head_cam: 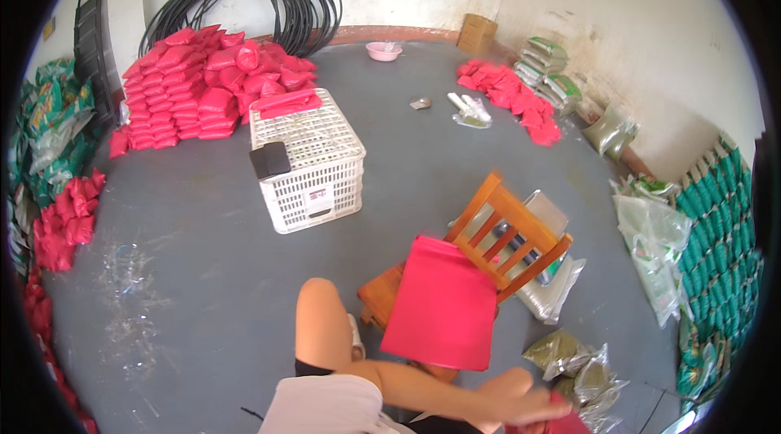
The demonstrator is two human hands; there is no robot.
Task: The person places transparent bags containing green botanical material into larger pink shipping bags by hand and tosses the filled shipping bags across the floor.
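My left arm crosses in front of me to the lower right. At its end my left hand (537, 408), blurred, lies with extended fingers against a red plastic bag (564, 423) at the bottom edge. Whether the fingers grip it cannot be made out. My right hand is not distinguishable in view. Beside my knees stands a wooden chair (515, 226), its seat largely covered by a flat stack of red plastic bags (445, 306). Filled clear bags (592, 379) lie on the floor right of my left hand.
A white plastic crate (317, 190) stands ahead, with a black phone-like object (270, 160) and folded red bags (287, 103) on top. Filled red bags (177, 86) are piled behind it. Green packets (714, 251) line the right wall. A pink basin (384, 51) sits farther back.
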